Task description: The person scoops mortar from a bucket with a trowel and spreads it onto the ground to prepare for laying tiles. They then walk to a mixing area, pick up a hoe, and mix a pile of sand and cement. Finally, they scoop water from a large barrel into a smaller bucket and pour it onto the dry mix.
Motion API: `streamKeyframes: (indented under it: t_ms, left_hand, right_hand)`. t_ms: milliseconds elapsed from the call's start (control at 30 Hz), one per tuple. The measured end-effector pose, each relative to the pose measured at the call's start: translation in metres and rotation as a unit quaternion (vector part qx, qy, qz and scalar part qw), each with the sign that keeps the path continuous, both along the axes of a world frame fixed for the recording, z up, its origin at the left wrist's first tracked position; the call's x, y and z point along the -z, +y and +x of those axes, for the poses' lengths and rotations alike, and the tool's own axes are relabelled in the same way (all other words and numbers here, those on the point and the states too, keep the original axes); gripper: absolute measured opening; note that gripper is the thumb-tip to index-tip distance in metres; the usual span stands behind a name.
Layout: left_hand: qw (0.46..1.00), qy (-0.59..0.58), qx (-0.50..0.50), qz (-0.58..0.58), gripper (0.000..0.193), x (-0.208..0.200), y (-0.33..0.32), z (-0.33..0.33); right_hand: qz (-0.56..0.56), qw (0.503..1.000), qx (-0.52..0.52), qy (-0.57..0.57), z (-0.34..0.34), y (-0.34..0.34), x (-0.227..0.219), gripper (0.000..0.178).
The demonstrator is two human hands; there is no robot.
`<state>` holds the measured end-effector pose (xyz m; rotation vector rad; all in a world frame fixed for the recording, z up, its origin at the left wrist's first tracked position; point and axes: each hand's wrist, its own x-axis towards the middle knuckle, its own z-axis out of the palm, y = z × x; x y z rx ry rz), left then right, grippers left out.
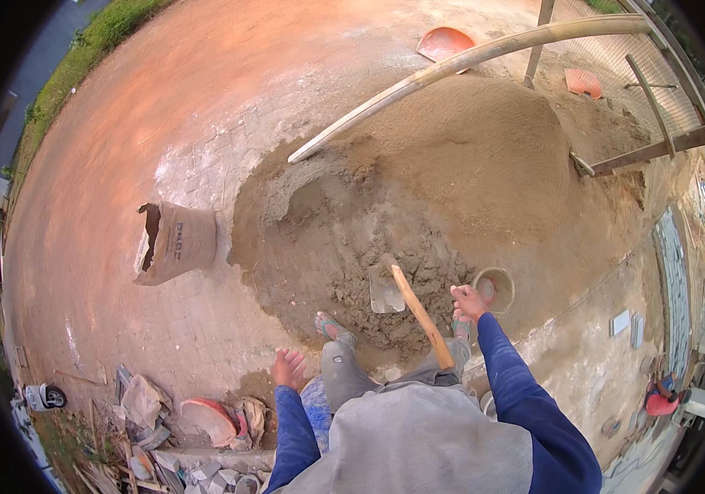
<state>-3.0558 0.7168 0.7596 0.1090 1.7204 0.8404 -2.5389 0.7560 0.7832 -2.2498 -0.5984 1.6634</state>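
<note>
A hoe rests with its metal blade (386, 294) on wet grey mortar (435, 262). Its wooden handle (420, 316) slants back to my legs, and neither hand is on it. Off to the left of my body is my left hand (289, 368), empty, its fingers loosely bent and apart. My right hand (469, 304) hangs in the air right of the handle, half curled, with nothing visible in it. Just beyond it stands a round bucket (506, 306) with something reddish inside. My sandalled feet (332, 325) are at the mortar's near edge.
A large sand heap (501, 140) rises behind the mortar, with a long curved pole (418, 81) across it. An open paper sack (188, 240) stands left. Framed mesh (616, 49) leans at far right. Rubble (147, 428) and a red-rimmed pan (208, 421) lie near left. Another person (662, 400) is at far right.
</note>
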Motion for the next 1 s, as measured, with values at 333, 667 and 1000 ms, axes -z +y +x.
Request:
streamKeyframes:
  t_ms: [333,667,1000]
  left_hand:
    - [0.985,0.017,0.080,-0.153,0.055,0.018,0.029,-0.180]
    - [0.971,0.000,0.141,-0.195,0.045,0.022,0.121,-0.180]
    - [0.977,0.062,0.140,-0.147,0.042,0.049,0.329,-0.058]
  right_hand:
    - [-0.003,0.947,-0.055,-0.316,-0.091,-0.035,-0.027,0.056]
    - [0.129,0.946,0.086,-0.284,-0.107,0.163,-0.074,0.059]
    - [0.320,0.871,0.373,0.019,0.116,0.502,-0.105,0.111]
